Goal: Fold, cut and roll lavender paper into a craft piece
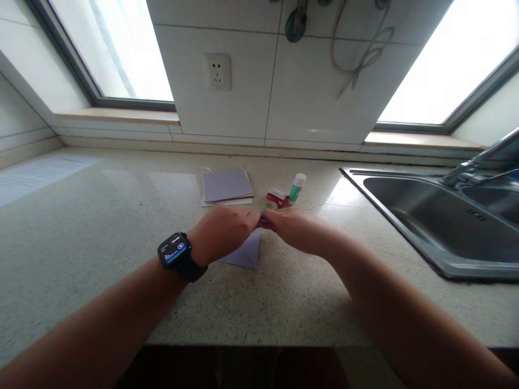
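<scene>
My left hand (229, 229), with a black watch (174, 249) on its wrist, is closed in front of me over the counter. Its fingertips meet those of my right hand (295, 229), which is closed too. Something small shows between the fingers, too hidden to name. Under my left hand lies a purple folded paper, perhaps an envelope (248, 253), with diagonal crease lines and its left part covered. Just beyond my fingers are a small red and white box (277, 196), a ring-shaped roll (271, 205) and a glue stick (298, 186) with a white cap, standing upright.
Behind my left hand lies a stack of purple and pale paper (227, 185). A printed sheet (36, 175) rests at the far left of the speckled counter (121, 232). To the right is a steel sink (421, 216) with a tap (482, 159). A tiled wall stands behind.
</scene>
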Motion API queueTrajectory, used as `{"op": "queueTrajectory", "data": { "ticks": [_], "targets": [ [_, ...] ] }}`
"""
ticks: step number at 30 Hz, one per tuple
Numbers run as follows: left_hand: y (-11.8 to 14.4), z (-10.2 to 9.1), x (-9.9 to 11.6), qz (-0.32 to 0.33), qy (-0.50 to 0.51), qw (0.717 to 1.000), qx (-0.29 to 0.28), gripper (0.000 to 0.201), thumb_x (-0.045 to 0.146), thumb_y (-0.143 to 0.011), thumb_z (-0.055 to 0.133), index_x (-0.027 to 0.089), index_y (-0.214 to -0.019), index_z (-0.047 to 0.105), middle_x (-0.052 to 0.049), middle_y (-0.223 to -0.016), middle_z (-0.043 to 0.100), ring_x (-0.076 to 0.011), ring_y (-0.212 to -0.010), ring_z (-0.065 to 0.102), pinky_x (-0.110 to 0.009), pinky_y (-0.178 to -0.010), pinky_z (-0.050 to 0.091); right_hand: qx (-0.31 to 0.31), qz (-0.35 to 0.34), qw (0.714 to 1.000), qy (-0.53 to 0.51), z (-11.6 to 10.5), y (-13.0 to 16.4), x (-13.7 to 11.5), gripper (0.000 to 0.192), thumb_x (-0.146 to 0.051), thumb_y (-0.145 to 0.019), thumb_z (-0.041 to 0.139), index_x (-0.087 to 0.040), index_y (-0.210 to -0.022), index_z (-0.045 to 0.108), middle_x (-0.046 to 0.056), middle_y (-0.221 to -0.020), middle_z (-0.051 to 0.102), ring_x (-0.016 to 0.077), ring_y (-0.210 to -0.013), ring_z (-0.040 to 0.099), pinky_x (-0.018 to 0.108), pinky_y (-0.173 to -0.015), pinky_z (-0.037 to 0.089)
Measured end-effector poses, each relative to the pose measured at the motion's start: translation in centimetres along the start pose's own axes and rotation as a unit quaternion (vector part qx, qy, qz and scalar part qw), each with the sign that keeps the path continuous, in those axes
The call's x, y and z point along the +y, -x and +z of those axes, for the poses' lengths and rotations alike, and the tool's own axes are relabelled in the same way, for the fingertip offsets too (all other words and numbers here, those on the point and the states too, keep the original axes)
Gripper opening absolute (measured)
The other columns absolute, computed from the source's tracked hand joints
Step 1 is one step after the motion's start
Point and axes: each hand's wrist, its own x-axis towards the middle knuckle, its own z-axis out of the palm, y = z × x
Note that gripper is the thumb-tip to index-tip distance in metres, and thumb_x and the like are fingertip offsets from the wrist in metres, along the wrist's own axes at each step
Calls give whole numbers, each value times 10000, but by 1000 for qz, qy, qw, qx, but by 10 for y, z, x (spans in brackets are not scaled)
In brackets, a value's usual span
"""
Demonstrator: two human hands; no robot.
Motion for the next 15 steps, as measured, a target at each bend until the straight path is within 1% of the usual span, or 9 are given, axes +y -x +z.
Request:
{"op": "queueTrajectory", "data": {
  "ticks": [3, 4, 6, 7, 8, 9, 10, 13, 15],
  "targets": [
    [-1, 0, -6, -50, 164, 984, -43, 324, 288, -1060, 353, 144, -911, 602, -63, -786, 671, -175, -680, 611, -284, -605, 429, 48, -40, 991, 119, -3, -1, -2, 170, -107, -1012, 442, -162, -961, 595, 85, -911, 707, 197, -847, 623, 315, -782, 379],
    [-1, 0, -10, -59, 240, 967, -70, 349, 310, -1063, 332, 152, -897, 595, -47, -774, 658, -163, -671, 599, -274, -607, 438, 59, -59, 985, 154, -5, -2, -3, 174, -102, -1008, 444, -159, -950, 598, 86, -902, 700, 202, -848, 610, 328, -803, 373],
    [0, -2, -18, -77, 372, 915, -139, 413, 381, -1068, 280, 167, -889, 584, -10, -713, 613, -137, -598, 550, -251, -560, 433, 72, -92, 974, 192, -6, -4, -7, 181, -114, -1010, 443, -158, -929, 599, 84, -885, 691, 204, -833, 587, 344, -817, 362],
    [0, -2, -22, -84, 410, 893, -166, 446, 419, -1068, 258, 172, -893, 586, 3, -684, 593, -130, -562, 525, -244, -532, 422, 71, -101, 973, 196, -6, -6, -8, 183, -118, -1011, 441, -158, -926, 599, 82, -879, 690, 202, -820, 582, 345, -811, 359],
    [1, -3, -26, -83, 423, 884, -181, 459, 435, -1066, 254, 174, -900, 593, 7, -676, 589, -127, -551, 519, -240, -525, 420, 65, -103, 974, 190, -4, -7, -9, 180, -118, -1010, 440, -156, -934, 599, 80, -869, 690, 199, -801, 581, 342, -793, 358],
    [2, -3, -28, -73, 410, 891, -178, 445, 422, -1064, 269, 174, -910, 605, 1, -697, 607, -131, -578, 541, -243, -550, 433, 54, -96, 978, 176, -2, -8, -9, 174, -116, -1008, 439, -153, -953, 600, 78, -858, 691, 193, -777, 584, 335, -766, 359],
    [2, -2, -29, -60, 372, 913, -160, 411, 390, -1061, 300, 173, -915, 617, -12, -741, 637, -140, -633, 578, -251, -594, 450, 41, -79, 984, 155, 0, -9, -9, 168, -116, -1008, 437, -149, -980, 599, 78, -854, 695, 187, -753, 588, 325, -733, 358],
    [2, -1, -24, -22, 169, 982, -75, 302, 279, -1042, 391, 162, -906, 634, -62, -856, 702, -189, -771, 644, -297, -688, 466, -4, -10, 999, 38, 3, -10, -4, 166, -176, -1024, 437, -150, -1020, 600, 80, -858, 702, 171, -705, 597, 296, -639, 350],
    [1, -1, -18, 9, 55, 998, -31, 255, 228, -1031, 425, 156, -897, 630, -80, -850, 710, -204, -766, 649, -310, -677, 462, -39, 18, 995, -87, -1, -8, -1, 199, -230, -1034, 435, -161, -987, 616, 69, -865, 690, 160, -731, 598, 275, -635, 377]
  ]
}}
